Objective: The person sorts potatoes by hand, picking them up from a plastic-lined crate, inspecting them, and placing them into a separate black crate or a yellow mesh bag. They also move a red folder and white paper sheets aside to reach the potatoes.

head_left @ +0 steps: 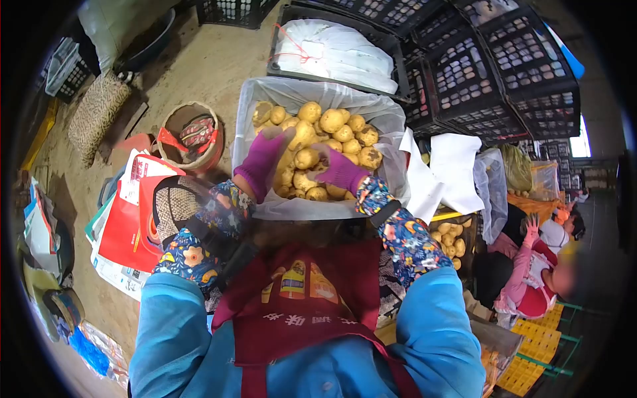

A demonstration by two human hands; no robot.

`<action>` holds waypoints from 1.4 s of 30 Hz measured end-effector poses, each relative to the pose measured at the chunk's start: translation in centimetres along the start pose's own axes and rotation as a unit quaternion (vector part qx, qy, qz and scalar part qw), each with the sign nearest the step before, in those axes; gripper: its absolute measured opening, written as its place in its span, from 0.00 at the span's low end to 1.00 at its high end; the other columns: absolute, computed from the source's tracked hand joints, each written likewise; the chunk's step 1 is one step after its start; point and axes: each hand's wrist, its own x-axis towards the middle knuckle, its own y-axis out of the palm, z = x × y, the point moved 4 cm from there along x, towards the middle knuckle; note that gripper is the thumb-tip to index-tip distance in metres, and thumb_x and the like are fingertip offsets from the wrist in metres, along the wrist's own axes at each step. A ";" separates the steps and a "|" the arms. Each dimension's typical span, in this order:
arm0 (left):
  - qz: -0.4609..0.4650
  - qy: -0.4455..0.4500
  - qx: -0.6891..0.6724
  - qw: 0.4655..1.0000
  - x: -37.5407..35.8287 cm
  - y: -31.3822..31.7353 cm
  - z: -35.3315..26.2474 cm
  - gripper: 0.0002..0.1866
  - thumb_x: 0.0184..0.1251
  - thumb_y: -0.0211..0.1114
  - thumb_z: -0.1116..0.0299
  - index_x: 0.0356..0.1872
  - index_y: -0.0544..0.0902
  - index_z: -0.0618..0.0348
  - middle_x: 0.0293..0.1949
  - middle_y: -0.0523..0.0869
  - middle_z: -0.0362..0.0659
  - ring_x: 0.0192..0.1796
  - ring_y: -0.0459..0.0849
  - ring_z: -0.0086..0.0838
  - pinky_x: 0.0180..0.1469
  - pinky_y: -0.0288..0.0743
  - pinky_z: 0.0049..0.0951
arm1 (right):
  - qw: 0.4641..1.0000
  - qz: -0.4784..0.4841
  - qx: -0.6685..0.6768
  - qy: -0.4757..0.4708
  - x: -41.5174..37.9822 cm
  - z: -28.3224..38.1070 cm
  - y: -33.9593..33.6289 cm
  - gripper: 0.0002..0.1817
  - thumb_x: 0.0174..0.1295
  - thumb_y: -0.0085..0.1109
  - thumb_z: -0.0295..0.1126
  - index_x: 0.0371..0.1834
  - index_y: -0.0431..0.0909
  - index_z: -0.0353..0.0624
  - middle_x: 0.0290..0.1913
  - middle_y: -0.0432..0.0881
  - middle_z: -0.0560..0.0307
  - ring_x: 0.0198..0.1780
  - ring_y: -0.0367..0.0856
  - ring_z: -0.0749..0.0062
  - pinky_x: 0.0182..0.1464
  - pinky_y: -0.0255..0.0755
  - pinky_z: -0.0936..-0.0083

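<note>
Here, your left hand (262, 159) spread on potatoes (332, 121), right hand (340, 171) curled among them, lined crate (312, 207), dirt floor (206, 63).

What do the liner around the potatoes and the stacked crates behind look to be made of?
Liner: thin translucent plastic film, judging by its crinkles and sheen. Crates: apparently rigid black moulded plastic, with lattice walls and a dull finish.

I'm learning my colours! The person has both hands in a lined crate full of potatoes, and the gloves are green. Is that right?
Not quite. The gloves are purple, not green. The head view shows the left hand and the right hand, both in purple gloves, on the potatoes in the plastic-lined crate. The rest is right.
</note>
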 end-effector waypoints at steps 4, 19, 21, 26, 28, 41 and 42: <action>-0.069 0.063 0.026 0.995 -0.1 -0.6 -2.5 0.23 0.74 0.56 0.55 0.66 0.72 0.51 0.59 0.74 0.42 0.63 0.71 0.30 0.65 0.66 0.34 | 0.999 0.034 -0.030 -0.009 1.6 0.3 3.3 0.52 0.55 0.72 0.51 0.77 0.52 0.40 0.71 0.66 0.41 0.59 0.76 0.63 0.57 0.72 0.69; -0.190 0.105 -0.186 0.958 -1.7 -3.9 -7.2 0.12 0.72 0.59 0.58 0.46 0.78 0.54 0.38 0.77 0.34 0.40 0.76 0.17 0.43 0.74 0.19 | 0.955 -0.004 -0.285 -0.082 9.3 5.5 9.8 0.42 0.41 0.74 0.50 0.64 0.69 0.58 0.60 0.72 0.42 0.61 0.74 0.45 0.59 0.71 0.55; -0.191 0.156 -0.116 0.962 -1.4 -4.0 -5.8 0.16 0.71 0.60 0.56 0.51 0.77 0.53 0.42 0.78 0.36 0.44 0.77 0.20 0.45 0.75 0.22 | 0.984 -0.090 -0.098 -0.123 9.3 3.6 7.7 0.45 0.40 0.79 0.45 0.63 0.68 0.47 0.57 0.74 0.46 0.58 0.76 0.56 0.60 0.71 0.64; -0.090 -0.058 -0.177 0.978 -1.6 -0.9 -3.8 0.27 0.71 0.56 0.43 0.60 0.74 0.51 0.49 0.78 0.37 0.53 0.77 0.24 0.48 0.76 0.29 | 0.942 -0.171 0.214 -0.192 3.3 8.2 0.5 0.43 0.48 0.79 0.34 0.66 0.62 0.40 0.59 0.70 0.52 0.61 0.70 0.68 0.63 0.69 0.71; 0.020 -0.144 -0.275 0.950 -2.8 2.5 -5.6 0.28 0.72 0.54 0.41 0.60 0.74 0.50 0.51 0.78 0.38 0.52 0.78 0.24 0.47 0.77 0.28 | 0.942 -0.146 0.212 -0.216 0.3 11.1 -1.1 0.45 0.51 0.76 0.36 0.70 0.59 0.39 0.65 0.66 0.51 0.64 0.68 0.67 0.66 0.66 0.72; 0.047 0.152 -0.086 0.984 -2.4 6.6 -6.4 0.26 0.72 0.60 0.57 0.64 0.70 0.61 0.54 0.80 0.43 0.54 0.80 0.27 0.52 0.77 0.26 | 0.923 -0.295 0.183 -0.163 -6.3 11.3 -3.7 0.28 0.72 0.55 0.42 0.71 0.65 0.42 0.57 0.76 0.56 0.52 0.75 0.76 0.55 0.71 0.77; 0.033 0.168 -0.048 0.984 -1.8 6.2 -5.8 0.25 0.72 0.60 0.58 0.64 0.71 0.61 0.54 0.80 0.43 0.55 0.80 0.27 0.53 0.76 0.27 | 0.922 -0.289 0.190 -0.172 -6.7 12.0 -2.7 0.30 0.71 0.56 0.43 0.72 0.63 0.43 0.59 0.75 0.57 0.53 0.75 0.76 0.56 0.71 0.76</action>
